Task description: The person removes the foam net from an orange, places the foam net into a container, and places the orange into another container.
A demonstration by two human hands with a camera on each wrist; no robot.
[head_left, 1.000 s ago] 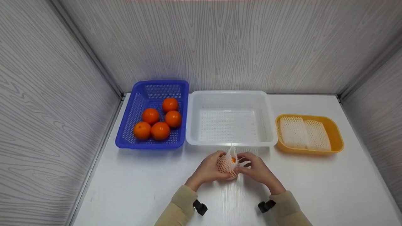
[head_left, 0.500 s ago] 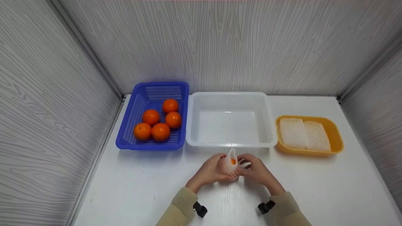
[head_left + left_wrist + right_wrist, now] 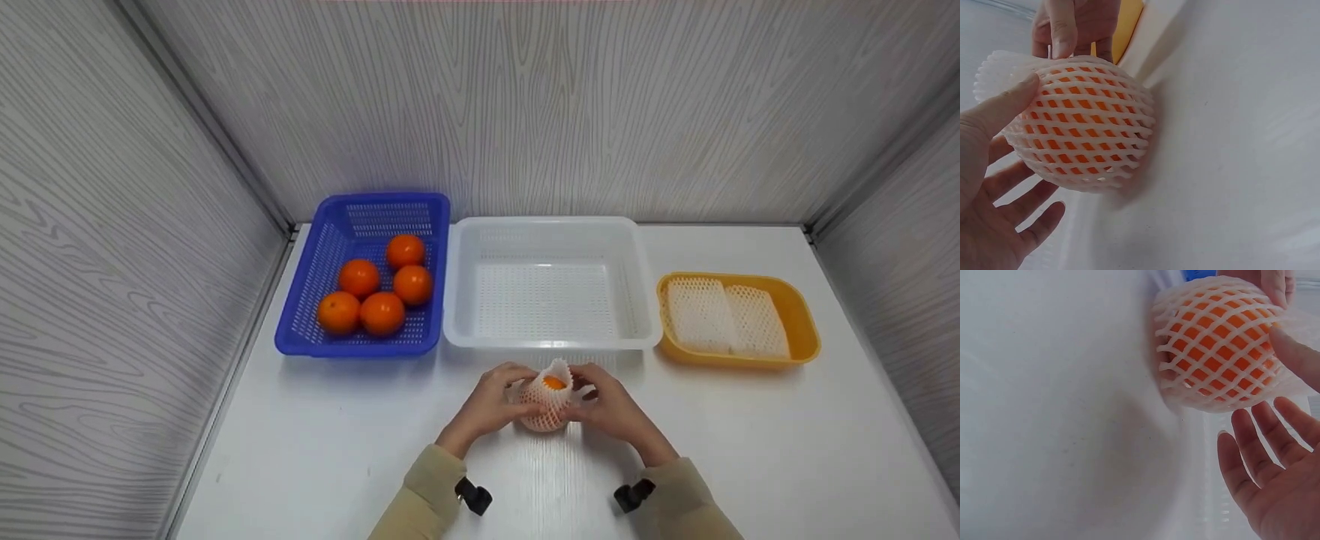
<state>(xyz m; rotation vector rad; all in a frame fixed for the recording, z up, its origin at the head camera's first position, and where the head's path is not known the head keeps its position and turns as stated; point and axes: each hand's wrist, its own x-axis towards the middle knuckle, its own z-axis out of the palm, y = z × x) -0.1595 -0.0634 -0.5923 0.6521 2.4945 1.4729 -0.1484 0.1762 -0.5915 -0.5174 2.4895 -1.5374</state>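
An orange [image 3: 554, 382] sits upright on the table inside a white foam net sleeve [image 3: 545, 409], with its top showing through the sleeve's open upper end. My left hand [image 3: 491, 401] holds the sleeved orange from the left, thumb on the near side and fingers round the far side. From the right, my right hand [image 3: 609, 405] grips the sleeve between thumb and fingers. Close up in the left wrist view, the mesh [image 3: 1084, 121] spreads over the orange down to the table. In the right wrist view, several fingers [image 3: 1264, 450] of the right hand are spread below the fruit.
A blue basket [image 3: 286, 322] with several bare oranges [image 3: 383, 313] stands at the back left. Beside it is a white basket [image 3: 551, 344] directly beyond my hands. An orange-yellow tray [image 3: 804, 330] at the right holds flat foam net sleeves [image 3: 701, 315].
The sleeve's upper end has opened out and tilted less to a point, showing more of the orange's top. The left hand has shifted its grip slightly; the right has barely moved.
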